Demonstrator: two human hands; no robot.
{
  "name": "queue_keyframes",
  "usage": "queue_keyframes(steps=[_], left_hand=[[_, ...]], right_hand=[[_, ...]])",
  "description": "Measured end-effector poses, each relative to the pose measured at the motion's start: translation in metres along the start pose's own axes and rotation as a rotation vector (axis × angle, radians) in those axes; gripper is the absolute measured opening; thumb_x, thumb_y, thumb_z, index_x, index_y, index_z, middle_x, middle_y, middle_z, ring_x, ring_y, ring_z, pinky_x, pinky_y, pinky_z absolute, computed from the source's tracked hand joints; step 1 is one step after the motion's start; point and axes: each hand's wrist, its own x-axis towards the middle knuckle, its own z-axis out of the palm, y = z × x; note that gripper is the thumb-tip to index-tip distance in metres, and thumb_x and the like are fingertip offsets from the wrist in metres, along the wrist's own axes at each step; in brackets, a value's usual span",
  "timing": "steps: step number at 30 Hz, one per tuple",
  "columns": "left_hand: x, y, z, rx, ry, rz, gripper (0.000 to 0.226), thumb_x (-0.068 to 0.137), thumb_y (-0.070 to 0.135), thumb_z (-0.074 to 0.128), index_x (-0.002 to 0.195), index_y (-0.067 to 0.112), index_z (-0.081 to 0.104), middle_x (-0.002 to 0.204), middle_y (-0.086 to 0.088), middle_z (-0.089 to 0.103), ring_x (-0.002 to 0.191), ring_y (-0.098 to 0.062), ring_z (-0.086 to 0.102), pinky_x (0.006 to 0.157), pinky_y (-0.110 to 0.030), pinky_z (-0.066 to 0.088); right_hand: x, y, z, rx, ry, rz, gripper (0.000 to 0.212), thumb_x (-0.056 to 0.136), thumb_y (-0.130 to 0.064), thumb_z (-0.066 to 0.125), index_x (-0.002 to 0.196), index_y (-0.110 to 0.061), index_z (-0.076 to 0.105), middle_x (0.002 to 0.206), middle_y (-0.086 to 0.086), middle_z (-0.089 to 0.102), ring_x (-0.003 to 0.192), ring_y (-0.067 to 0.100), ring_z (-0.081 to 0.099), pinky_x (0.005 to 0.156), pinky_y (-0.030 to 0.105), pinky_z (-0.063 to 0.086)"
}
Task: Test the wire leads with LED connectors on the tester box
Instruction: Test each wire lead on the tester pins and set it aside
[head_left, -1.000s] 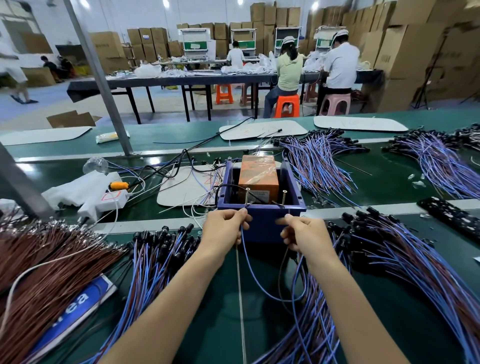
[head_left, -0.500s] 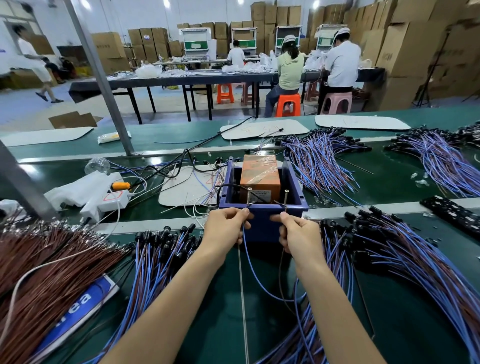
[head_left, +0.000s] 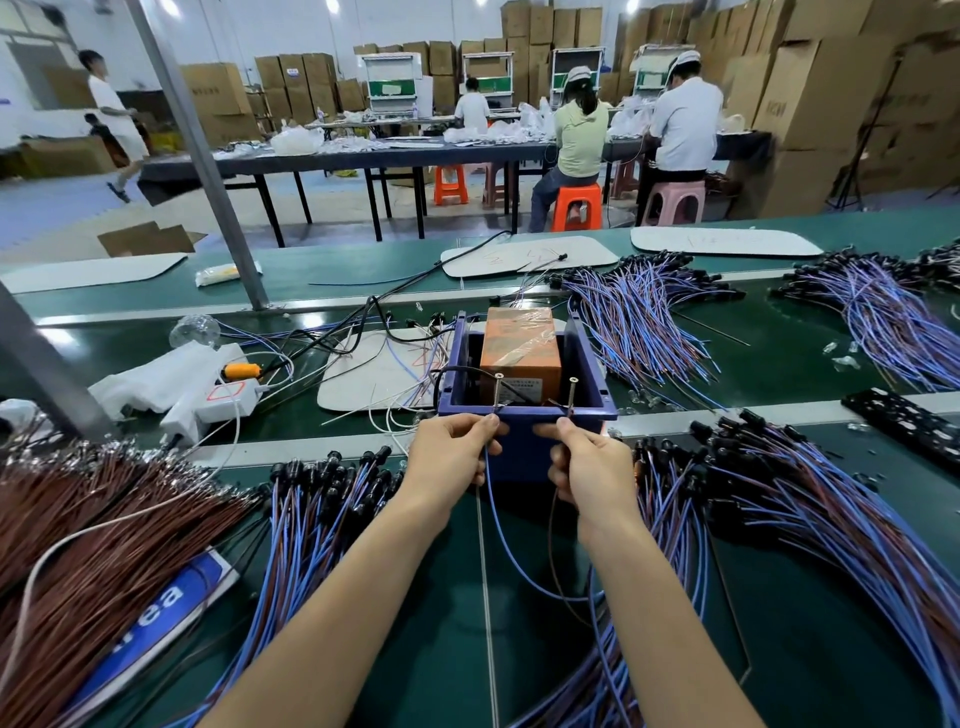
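Note:
The blue tester box (head_left: 587, 364) stands open in the middle of the green bench, with an orange block (head_left: 521, 345) inside and two upright screws (head_left: 572, 395) on its near rim. My left hand (head_left: 452, 452) pinches the blue wire (head_left: 501, 540) of a lead at the left screw. My right hand (head_left: 592, 462) pinches the brown wire (head_left: 551, 535) of the same lead at the right screw. Both wires hang down in a loop toward me. The lead's LED end is hidden among the wires below.
Piles of blue and brown leads with black LED connectors (head_left: 332, 473) lie left and right (head_left: 769, 467) of my hands. Brown wires (head_left: 88, 519) fill the left edge. A white power strip (head_left: 213, 402) sits at the left. More bundles (head_left: 639, 317) lie behind the box.
My right hand has moved up and left to the box's near rim, bringing its wire end to the right screw. My left hand has stayed at the left screw.

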Motion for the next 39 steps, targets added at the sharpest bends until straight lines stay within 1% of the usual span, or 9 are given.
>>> queue_keyframes(steps=[14,19,21,24,27,29,33,36,39], left_hand=[[-0.003,0.006,0.0,-0.005,-0.009,-0.019,0.021,0.095,0.016,0.057,0.079,0.011,0.071,0.06,0.001,0.058,0.042,-0.004,0.04,0.043,-0.015,0.04],[-0.012,0.011,-0.016,0.019,-0.091,0.052,0.031,0.089,0.003,0.051,0.064,0.01,0.068,0.051,0.002,0.053,0.045,-0.01,0.044,0.04,-0.018,0.039],[-0.02,0.01,-0.039,-0.096,-0.25,0.076,0.029,0.082,0.007,0.05,0.06,0.011,0.069,0.052,-0.001,0.052,0.05,-0.016,0.045,0.042,-0.019,0.039],[-0.032,0.009,-0.074,-0.2,-0.751,0.094,0.032,0.075,0.025,0.053,0.081,0.001,0.073,0.068,-0.009,0.061,0.063,-0.021,0.057,0.056,-0.027,0.05],[-0.042,0.015,-0.09,-0.194,-1.017,0.076,0.046,0.085,0.031,0.046,0.097,-0.007,0.07,0.084,-0.013,0.064,0.077,-0.025,0.062,0.07,-0.032,0.052],[-0.048,0.021,-0.094,-0.14,-0.897,0.076,0.042,0.083,0.032,0.048,0.09,-0.002,0.073,0.079,-0.012,0.065,0.073,-0.024,0.062,0.068,-0.031,0.052],[-0.047,0.022,-0.091,0.19,-0.371,0.142,0.034,0.094,0.009,0.047,0.069,0.01,0.071,0.064,-0.003,0.063,0.062,-0.018,0.058,0.061,-0.028,0.053],[-0.043,0.011,-0.085,0.596,-0.143,0.256,0.025,0.091,0.001,0.054,0.081,0.016,0.071,0.073,0.003,0.068,0.068,-0.017,0.06,0.071,-0.024,0.05],[-0.042,-0.003,-0.08,0.857,-0.154,0.349,0.021,0.088,0.008,0.06,0.104,0.02,0.068,0.093,0.008,0.062,0.081,-0.006,0.058,0.075,-0.007,0.039]], right_hand=[[0.0,0.005,0.008,0.109,0.021,0.034,0.029,0.1,-0.02,0.05,0.086,-0.008,0.072,0.048,-0.007,0.043,0.036,0.003,0.034,0.036,0.014,0.026],[-0.015,-0.008,-0.007,-0.23,-0.347,-0.045,0.035,0.1,-0.022,0.046,0.085,-0.015,0.077,0.054,-0.001,0.058,0.045,0.01,0.05,0.039,0.016,0.03],[-0.022,-0.015,-0.018,-0.308,-0.55,-0.021,0.04,0.101,-0.026,0.043,0.086,-0.017,0.078,0.065,0.005,0.068,0.054,0.015,0.059,0.041,0.018,0.03],[-0.031,-0.019,-0.026,-0.378,-0.806,0.057,0.051,0.103,-0.037,0.033,0.09,-0.02,0.079,0.087,0.008,0.075,0.076,0.016,0.069,0.048,0.018,0.041],[-0.035,-0.01,-0.023,-0.458,-0.866,0.091,0.051,0.103,-0.041,0.033,0.092,-0.023,0.079,0.096,0.002,0.076,0.09,0.015,0.069,0.06,0.019,0.049],[-0.035,0.0,-0.019,-0.59,-0.806,0.08,0.043,0.102,-0.039,0.039,0.091,-0.026,0.078,0.093,-0.003,0.076,0.088,0.012,0.067,0.063,0.017,0.048],[-0.032,0.021,-0.018,-0.962,-0.725,0.013,0.033,0.098,-0.037,0.049,0.094,-0.019,0.077,0.09,-0.005,0.075,0.085,0.008,0.063,0.075,0.022,0.05],[-0.031,0.028,-0.019,-1.036,-0.729,0.032,0.031,0.096,-0.035,0.052,0.093,-0.014,0.075,0.086,-0.001,0.074,0.075,0.007,0.063,0.07,0.02,0.049],[-0.029,0.027,-0.019,-0.962,-0.659,0.001,0.026,0.095,-0.031,0.054,0.093,-0.013,0.073,0.084,0.003,0.073,0.067,0.011,0.064,0.061,0.023,0.05]])
